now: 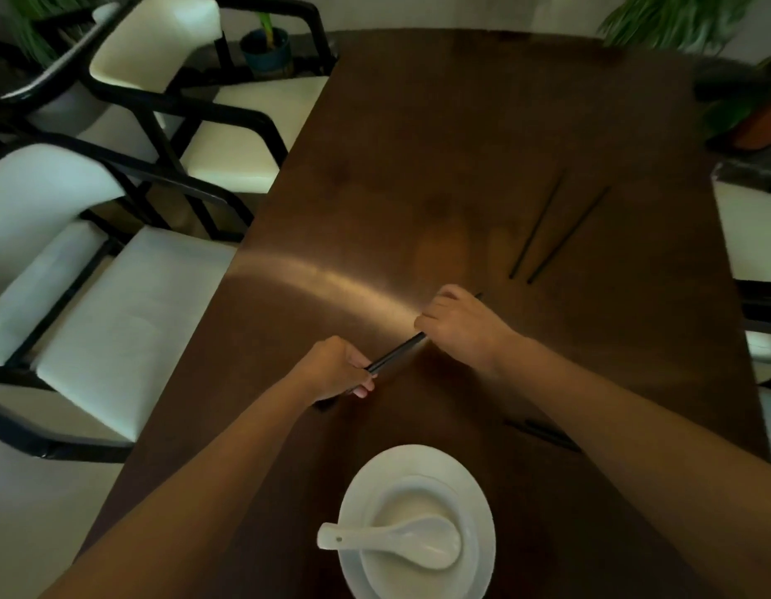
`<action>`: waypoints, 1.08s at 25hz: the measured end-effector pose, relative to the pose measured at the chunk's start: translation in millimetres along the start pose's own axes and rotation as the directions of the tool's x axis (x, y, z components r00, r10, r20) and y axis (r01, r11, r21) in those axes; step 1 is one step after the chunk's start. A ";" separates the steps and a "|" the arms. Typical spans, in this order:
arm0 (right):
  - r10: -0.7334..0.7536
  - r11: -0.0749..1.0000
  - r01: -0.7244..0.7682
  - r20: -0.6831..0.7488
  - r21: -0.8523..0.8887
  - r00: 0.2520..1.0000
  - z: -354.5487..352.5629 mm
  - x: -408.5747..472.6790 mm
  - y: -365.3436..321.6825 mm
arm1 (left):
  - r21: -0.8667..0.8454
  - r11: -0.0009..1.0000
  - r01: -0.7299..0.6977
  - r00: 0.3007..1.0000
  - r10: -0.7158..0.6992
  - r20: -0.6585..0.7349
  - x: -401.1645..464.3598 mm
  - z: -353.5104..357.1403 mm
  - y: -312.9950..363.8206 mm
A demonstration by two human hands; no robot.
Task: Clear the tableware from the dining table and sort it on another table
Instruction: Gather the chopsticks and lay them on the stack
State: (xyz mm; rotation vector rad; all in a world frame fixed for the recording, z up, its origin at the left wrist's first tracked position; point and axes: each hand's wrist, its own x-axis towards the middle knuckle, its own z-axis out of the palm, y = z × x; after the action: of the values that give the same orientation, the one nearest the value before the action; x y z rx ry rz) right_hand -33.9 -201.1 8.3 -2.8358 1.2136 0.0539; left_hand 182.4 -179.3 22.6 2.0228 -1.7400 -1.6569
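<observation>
— Chopsticks (396, 351): where are they?
— Mid-table, both your hands clamped on them, left hand (340, 369) at seven o'clock, right hand (457, 322) at one.
— Doing it well?
— Square the tips, then collect the pair (556, 229) at one o'clock.

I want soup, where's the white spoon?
The white spoon lies in the white bowl on the plate, nearest the camera, below both hands.

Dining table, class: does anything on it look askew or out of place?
Mildly. The loose chopsticks near the right edge lie splayed, tips close and far ends apart. Another dark pair sits partly hidden under the right forearm. Nothing looks spilled or broken.
</observation>
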 end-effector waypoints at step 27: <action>0.583 0.651 -0.698 0.391 0.300 0.712 36.9 -268.8 -3.6 | -0.767 0.629 0.128 0.991 -0.060 0.116 -50.5 131.2 66.6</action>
State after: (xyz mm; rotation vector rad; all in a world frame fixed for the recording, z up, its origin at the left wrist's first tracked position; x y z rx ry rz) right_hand -217.2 -2.2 -13.8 -1.8250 1.8337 0.1617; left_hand 54.3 -92.3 37.6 1.6221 -0.6619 -2.0344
